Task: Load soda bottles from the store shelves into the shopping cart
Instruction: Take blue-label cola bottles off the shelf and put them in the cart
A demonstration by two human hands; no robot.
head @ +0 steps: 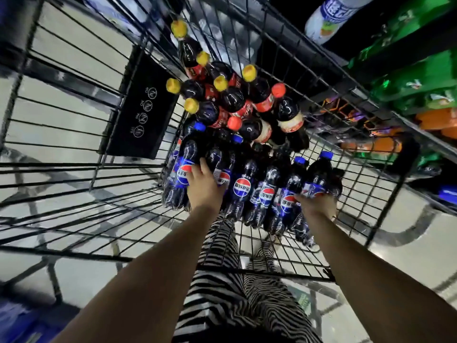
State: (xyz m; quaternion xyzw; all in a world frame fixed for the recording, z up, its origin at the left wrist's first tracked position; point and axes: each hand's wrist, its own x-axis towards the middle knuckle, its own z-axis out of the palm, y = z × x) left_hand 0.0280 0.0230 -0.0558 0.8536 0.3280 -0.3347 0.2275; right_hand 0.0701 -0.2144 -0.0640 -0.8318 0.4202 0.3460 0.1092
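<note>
I look down into a black wire shopping cart [74,167]. Several Pepsi bottles with blue caps [243,186] lie in a row on its floor. Beyond them is a pile of cola bottles with yellow and red caps [232,100]. My left hand [204,185] rests among the Pepsi bottles, fingers around the leftmost ones [184,169]. My right hand [319,201] grips a Pepsi bottle [319,177] from below at the right end of the row.
Store shelves on the right hold green [405,82] and orange soda bottles [435,120]. A white bottle [329,16] lies at the top. A black warning panel [143,107] hangs on the cart's far wall. Zebra-striped trousers [235,293] show through the cart's near wall.
</note>
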